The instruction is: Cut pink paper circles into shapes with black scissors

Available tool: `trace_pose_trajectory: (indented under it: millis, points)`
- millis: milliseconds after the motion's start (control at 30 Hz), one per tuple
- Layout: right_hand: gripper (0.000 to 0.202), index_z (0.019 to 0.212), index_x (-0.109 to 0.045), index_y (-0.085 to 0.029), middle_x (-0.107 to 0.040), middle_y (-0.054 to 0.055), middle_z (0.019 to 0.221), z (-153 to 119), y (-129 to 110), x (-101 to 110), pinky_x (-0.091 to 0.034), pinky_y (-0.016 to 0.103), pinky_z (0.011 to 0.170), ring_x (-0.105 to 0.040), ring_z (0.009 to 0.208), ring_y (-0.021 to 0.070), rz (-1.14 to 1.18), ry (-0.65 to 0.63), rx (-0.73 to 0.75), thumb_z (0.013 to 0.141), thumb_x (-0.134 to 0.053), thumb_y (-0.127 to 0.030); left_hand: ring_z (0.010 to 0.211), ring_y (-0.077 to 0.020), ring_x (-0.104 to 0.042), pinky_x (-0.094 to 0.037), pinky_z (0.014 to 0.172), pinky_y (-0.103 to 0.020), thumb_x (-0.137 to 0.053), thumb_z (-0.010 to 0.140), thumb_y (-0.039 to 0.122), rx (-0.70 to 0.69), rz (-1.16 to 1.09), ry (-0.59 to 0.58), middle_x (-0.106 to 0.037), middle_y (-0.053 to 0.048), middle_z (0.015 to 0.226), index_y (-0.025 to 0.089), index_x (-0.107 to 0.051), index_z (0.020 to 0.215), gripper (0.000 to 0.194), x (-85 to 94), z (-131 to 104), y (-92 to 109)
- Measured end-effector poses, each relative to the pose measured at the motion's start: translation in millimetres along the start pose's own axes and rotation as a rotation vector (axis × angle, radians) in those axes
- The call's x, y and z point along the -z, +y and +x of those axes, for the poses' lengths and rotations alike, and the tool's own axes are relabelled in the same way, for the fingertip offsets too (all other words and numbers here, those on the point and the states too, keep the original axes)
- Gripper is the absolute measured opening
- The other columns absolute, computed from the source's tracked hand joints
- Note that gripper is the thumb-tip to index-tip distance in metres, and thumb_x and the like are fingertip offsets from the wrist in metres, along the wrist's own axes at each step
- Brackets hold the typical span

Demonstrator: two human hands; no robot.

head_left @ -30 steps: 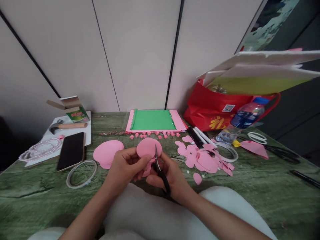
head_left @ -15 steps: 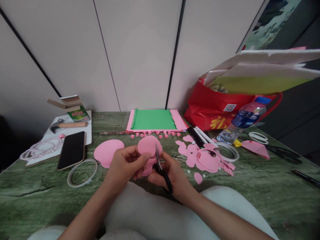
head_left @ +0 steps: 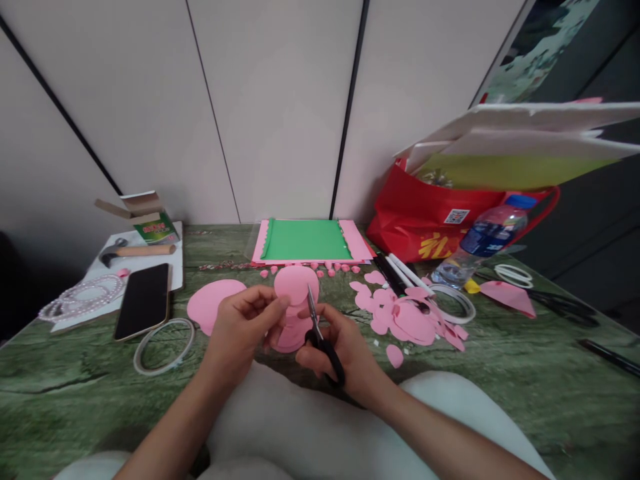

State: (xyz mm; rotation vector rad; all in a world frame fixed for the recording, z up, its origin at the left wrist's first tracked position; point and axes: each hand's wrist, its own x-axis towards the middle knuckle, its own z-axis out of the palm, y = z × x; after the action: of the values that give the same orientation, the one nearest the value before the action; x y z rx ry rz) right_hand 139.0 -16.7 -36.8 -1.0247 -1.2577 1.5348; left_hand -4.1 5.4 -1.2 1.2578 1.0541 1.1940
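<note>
My left hand [head_left: 249, 325] pinches the lower left edge of a rounded pink paper piece [head_left: 294, 283], held up above the table. Closed around black-handled scissors [head_left: 325, 350], my right hand [head_left: 349, 340] keeps the blades pointing up against the right side of that paper. Whether the blades are cutting into it I cannot tell. Just beneath, more pink paper [head_left: 293, 333] lies between my hands, partly covered by my fingers. To the left of my left hand rests a large pink paper oval [head_left: 210, 303].
Pink paper scraps [head_left: 410, 320], markers [head_left: 400, 270], a tape roll [head_left: 453, 303] and a water bottle [head_left: 483, 240] lie or stand to the right, before a red bag [head_left: 415, 220]. Green paper [head_left: 305, 239] is at the back. A phone [head_left: 143, 301], hammer [head_left: 140, 251] and tape ring [head_left: 165, 347] sit left.
The held paper has turned and shifted slightly left and up, showing more of the pink paper beneath. The scissors' tips have tilted a little to the left.
</note>
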Motion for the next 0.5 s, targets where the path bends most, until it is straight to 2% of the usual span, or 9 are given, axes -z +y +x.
trace_pose_trajectory:
  millis: [133,300,500]
  points:
    - [0.053,0.091,-0.046,-0.019,-0.050,-0.009,0.046,-0.1,0.6,0.2,-0.028,0.016,0.035,-0.038,0.036,0.0064,-0.005,0.001,0.006,0.051,-0.076,-0.038,0.032,-0.0031,-0.039,-0.029,0.031,-0.013,-0.061,0.073,0.025,-0.028,-0.036,0.049,-0.051,0.006,0.043,0.016,-0.055,0.063,0.015,-0.7,-0.8,-0.1]
    - [0.049,0.092,-0.046,-0.019,-0.050,-0.009,0.045,-0.5,6.8,0.4,-0.028,0.016,0.036,-0.039,0.037,0.0062,-0.016,-0.032,0.061,0.057,-0.074,-0.037,0.030,-0.0029,-0.041,-0.028,0.030,-0.013,-0.061,0.074,0.026,-0.012,0.083,-0.065,-0.053,0.006,0.044,0.015,-0.056,0.059,0.019,-2.6,-4.3,0.2]
    - [0.051,0.092,-0.046,-0.018,-0.051,-0.008,0.049,-0.5,7.4,-1.7,-0.029,0.016,0.037,-0.039,0.038,0.0056,0.026,-0.079,0.062,0.056,-0.076,-0.038,0.028,-0.0020,-0.039,-0.026,0.030,-0.011,-0.058,0.077,0.027,-0.027,0.165,-0.043,-0.047,0.007,0.036,0.014,-0.053,0.050,0.030,-4.1,-5.8,2.9]
